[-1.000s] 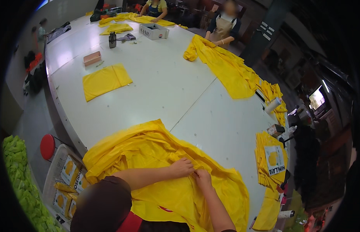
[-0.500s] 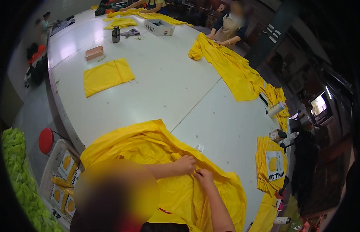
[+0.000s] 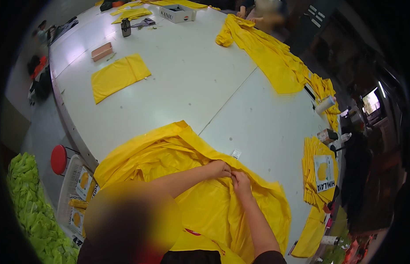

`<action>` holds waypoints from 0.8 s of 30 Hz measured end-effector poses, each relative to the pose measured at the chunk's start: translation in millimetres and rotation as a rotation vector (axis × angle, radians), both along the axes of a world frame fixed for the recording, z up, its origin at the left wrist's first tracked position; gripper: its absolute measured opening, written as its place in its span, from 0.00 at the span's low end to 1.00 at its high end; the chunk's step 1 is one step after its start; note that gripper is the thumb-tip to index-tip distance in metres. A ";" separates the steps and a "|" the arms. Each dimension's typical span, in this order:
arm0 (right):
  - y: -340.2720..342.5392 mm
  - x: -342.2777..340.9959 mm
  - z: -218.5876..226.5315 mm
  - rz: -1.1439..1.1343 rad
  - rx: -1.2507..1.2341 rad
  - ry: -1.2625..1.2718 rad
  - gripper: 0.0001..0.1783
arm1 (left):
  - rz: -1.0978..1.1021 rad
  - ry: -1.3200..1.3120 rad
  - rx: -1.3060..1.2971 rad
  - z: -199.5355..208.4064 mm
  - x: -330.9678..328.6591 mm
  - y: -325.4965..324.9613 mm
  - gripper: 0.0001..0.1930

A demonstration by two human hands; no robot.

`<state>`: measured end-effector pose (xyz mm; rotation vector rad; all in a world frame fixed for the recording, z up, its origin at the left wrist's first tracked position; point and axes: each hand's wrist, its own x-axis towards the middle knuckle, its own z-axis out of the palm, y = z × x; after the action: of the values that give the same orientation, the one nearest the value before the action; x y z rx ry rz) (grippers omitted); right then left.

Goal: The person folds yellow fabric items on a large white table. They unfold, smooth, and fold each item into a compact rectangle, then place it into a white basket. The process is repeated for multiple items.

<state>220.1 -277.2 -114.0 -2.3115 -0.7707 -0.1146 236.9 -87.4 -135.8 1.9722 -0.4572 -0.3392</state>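
A large, thin yellow garment (image 3: 205, 198) lies loosely bunched over the near part of the white table (image 3: 169, 92). My left hand (image 3: 219, 169) pinches its far edge, fingers closed. Right beside it, my right hand (image 3: 242, 185) grips the same edge, thumb and fingers together. The two hands nearly touch, and the exact bit of cloth between the fingertips is hidden. A small white tag (image 3: 236, 154) shows on the table just beyond the garment's edge. Near my body a small red mark (image 3: 192, 232) shows on the cloth.
At the right edge sits a stack of folded yellow pieces (image 3: 310, 171) with a printed card on top. A plastic basket (image 3: 66, 193) of packages stands left, by a red stool (image 3: 59, 159) and a green heap (image 3: 31, 211). Across the table lies more yellow cloth (image 3: 275, 66), near a co-worker.
The view has tilted, so the far table sits higher in the picture. Both hands stay closed on the garment's edge and have shifted slightly right and up along it.
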 end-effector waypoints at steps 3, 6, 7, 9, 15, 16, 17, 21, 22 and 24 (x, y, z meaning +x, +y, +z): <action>2.3 12.7 -15.3 -0.047 -0.130 -0.069 0.08 | 0.036 -0.123 0.158 -4.4 6.2 -7.7 0.10; 1.9 10.3 -20.7 -0.089 -0.191 -0.138 0.10 | 0.049 -0.153 0.395 9.6 6.8 -19.9 0.10; 1.4 7.8 -20.5 -0.104 -0.209 -0.140 0.11 | 0.065 -0.173 0.411 8.3 5.5 -20.6 0.11; 7.2 2.3 -5.2 -0.054 -0.122 -0.144 0.17 | 0.122 -0.223 0.437 6.2 6.8 -19.3 0.14; 1.2 -0.6 -0.6 0.006 0.040 0.025 0.22 | 0.107 -0.134 0.357 5.0 11.1 -22.8 0.15; -2.0 4.5 0.2 0.024 -0.003 0.076 0.18 | 0.113 -0.151 0.375 4.6 10.7 -22.9 0.14; -1.1 6.1 1.6 0.023 -0.001 0.060 0.17 | 0.120 -0.161 0.389 4.4 8.5 -22.8 0.14; -1.6 15.2 3.9 -0.012 0.010 0.087 0.14 | 0.219 -0.521 0.453 15.6 14.5 -10.8 0.10; -3.7 18.8 4.4 -0.035 0.013 0.144 0.14 | 0.205 -0.506 0.567 24.9 21.0 -8.0 0.11; -0.5 22.1 10.3 -0.052 -0.006 0.183 0.14 | 0.183 -0.382 0.762 35.8 37.9 -2.8 0.11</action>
<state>242.2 -277.7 -103.7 -2.3102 -0.6190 0.0753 274.9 -90.2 -100.0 2.8238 -0.4139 -0.0019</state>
